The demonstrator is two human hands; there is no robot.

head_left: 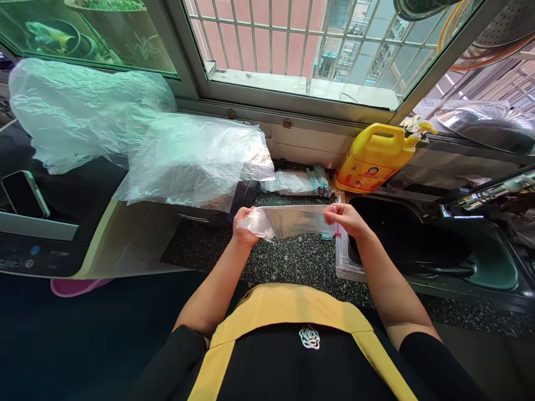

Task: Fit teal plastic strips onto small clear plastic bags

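Observation:
Stretched between both hands over the speckled counter is a clear plastic zip bag (296,220). Its left end is bunched up in my left hand (247,225), whose fingers are closed around it. At the other end my right hand (341,217) pinches the bag's edge, near a small pink slider (337,229). Just behind the bag, a stack of similar flat zip bags (295,182) with teal and pink sliders lies by the wall. A clear plastic tray (351,271) stands under my right forearm, partly hidden by it.
Large clear plastic bags (196,156) cover part of the washing machine (42,250) on the left, where a phone (25,194) rests. A yellow jug (371,159) with a pump stands behind the dark sink (497,267). A barred window (288,39) is ahead.

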